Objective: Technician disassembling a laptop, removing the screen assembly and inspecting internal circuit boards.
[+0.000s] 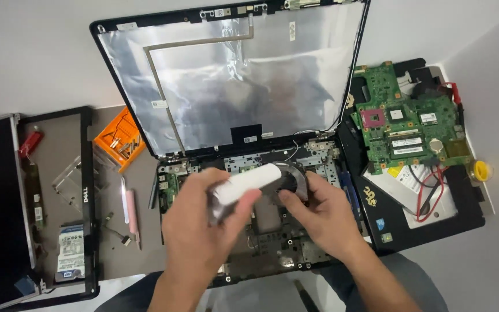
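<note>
Crinkled foil lines the lid [232, 81] (glossy), beside a matt green circuit board [411, 121].

Opened laptop base [249, 242] at the worktop's near edge, lid shell [232, 75] upright behind it; circuit board [411, 118] on a panel to its right; screw tray [119, 140], bezel frame [88, 190] and hard drive [70, 251] to its left

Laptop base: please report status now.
Left hand grips white tube. Right hand fingers on fan in laptop base. Nothing blocking.

Tilted white tube [242, 184] above black fan [293, 178]
</note>
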